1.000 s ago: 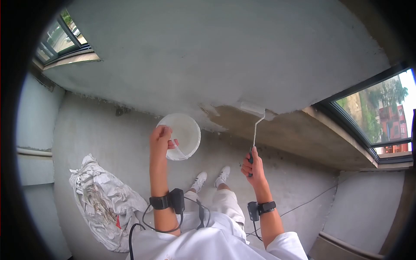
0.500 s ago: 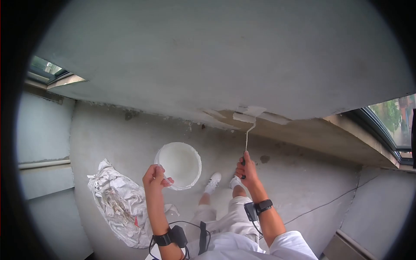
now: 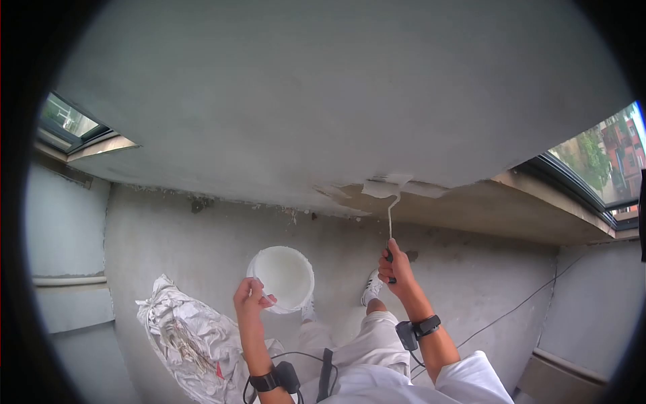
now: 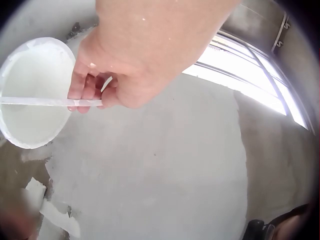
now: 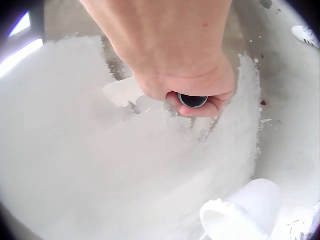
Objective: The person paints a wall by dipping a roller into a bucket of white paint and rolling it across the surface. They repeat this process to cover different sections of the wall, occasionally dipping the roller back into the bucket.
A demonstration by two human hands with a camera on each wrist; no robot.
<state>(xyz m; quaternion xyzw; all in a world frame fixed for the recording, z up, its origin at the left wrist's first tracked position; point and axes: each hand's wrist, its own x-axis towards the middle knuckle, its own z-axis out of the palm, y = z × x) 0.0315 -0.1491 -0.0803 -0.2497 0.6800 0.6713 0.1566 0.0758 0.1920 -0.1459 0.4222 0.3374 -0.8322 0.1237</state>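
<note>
White and mouth-up, the bucket [image 3: 311,286] is hanging by its handle [image 4: 45,102] from the left hand [image 3: 252,296], presumably for easy reach, while the right hand [image 3: 398,268] is gripping the roller [image 3: 390,219] against the wall [image 3: 303,101].

Floor [image 3: 471,289]: grey, bare-looking, unevenly toned, darker in a band towards the wall foot. One dark blotch [image 3: 200,204] lay close to the wall foot on my left, another dark patch [image 3: 412,256] on my right. White flecks [image 3: 291,214] and a small reddish-brown bit [image 5: 263,102] were scattered along the edge.

A big white crumpled sheet or sack [image 3: 195,330], I couldn't tell which, lay to my left, heaped in folds, brown-stained down the middle, with a small red mark near its lower end.

My white shoes [image 3: 371,287] stood apart on it, one partly hidden. A thin dark cable [image 3: 521,303] ran slantwise across on my right.
</note>
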